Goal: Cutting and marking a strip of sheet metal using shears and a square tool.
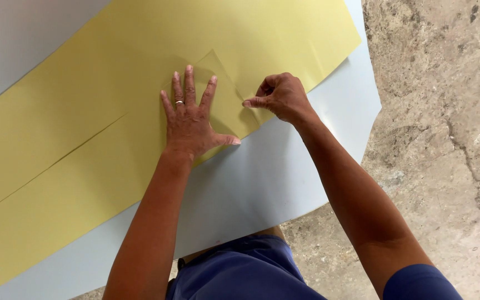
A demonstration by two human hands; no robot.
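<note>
Here I press my flat, spread left hand (190, 119) on the large yellow paper sheet (84, 111) lying over pale blue paper (262, 183) on the floor, while my right hand (281, 97) pinches its folded corner flap (223, 83), which I judge needs creasing next.

We see the paper sheet (112, 83) lying on a larger sheet (262, 183), which lies on the floor (434, 139). Our left hand (190, 119) presses flat near the paper's near edge; our right hand (281, 97) sits just right of it, on a folded flap (223, 89).
</note>
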